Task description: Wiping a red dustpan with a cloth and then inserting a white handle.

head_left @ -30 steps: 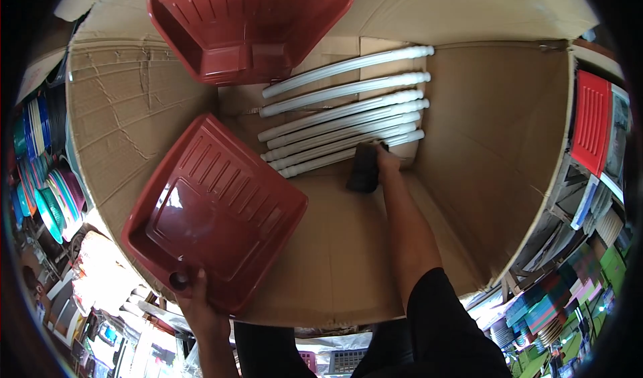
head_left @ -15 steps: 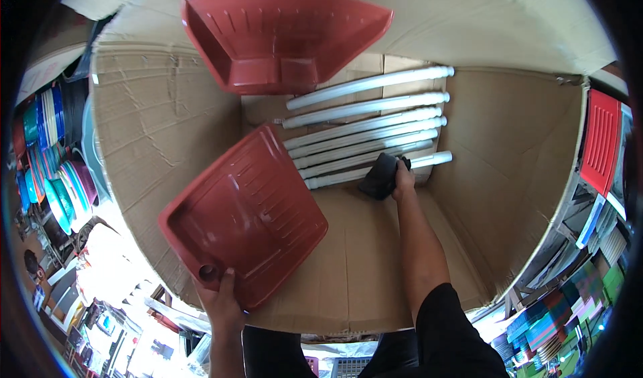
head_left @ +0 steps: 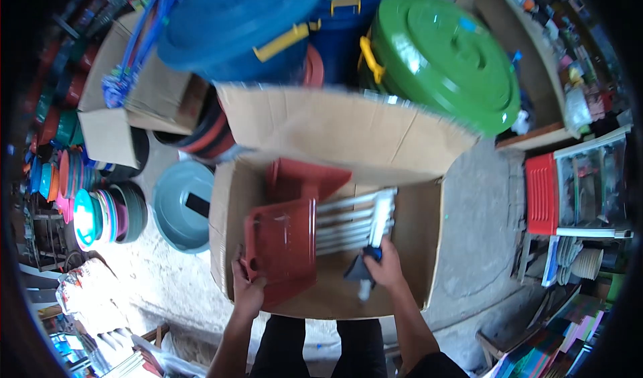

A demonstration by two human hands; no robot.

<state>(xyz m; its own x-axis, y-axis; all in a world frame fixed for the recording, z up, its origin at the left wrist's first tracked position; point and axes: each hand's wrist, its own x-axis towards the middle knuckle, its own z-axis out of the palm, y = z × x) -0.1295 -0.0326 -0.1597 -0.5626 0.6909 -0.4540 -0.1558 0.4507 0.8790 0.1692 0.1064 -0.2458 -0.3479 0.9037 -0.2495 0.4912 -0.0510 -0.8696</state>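
My left hand (head_left: 248, 285) grips the near left edge of a red plastic dustpan (head_left: 284, 244), tilted over the left part of a cardboard box (head_left: 348, 120). A second red dustpan (head_left: 301, 177) rests behind it, partly hidden. In my right hand (head_left: 386, 264) is a dark cloth (head_left: 357, 269) wrapped around a white tube (head_left: 381, 217), which stands roughly upright in this view with its lower end blurred. Several more white tubes (head_left: 345, 230) lie side by side in the box, their left ends hidden by the dustpan.
Beyond the box stand a blue lidded tub (head_left: 241, 23) and a green lidded tub (head_left: 442, 56) with yellow handles. A grey-blue basin (head_left: 181, 210) sits left of the box. On the right is a red and white drawer unit (head_left: 542, 194). Stacked basins (head_left: 107, 214) line the far left.
My view has drawn back, showing the whole box and its surroundings. My right hand has lifted one white tube from the row and turned it upright. My left hand still holds the dustpan.
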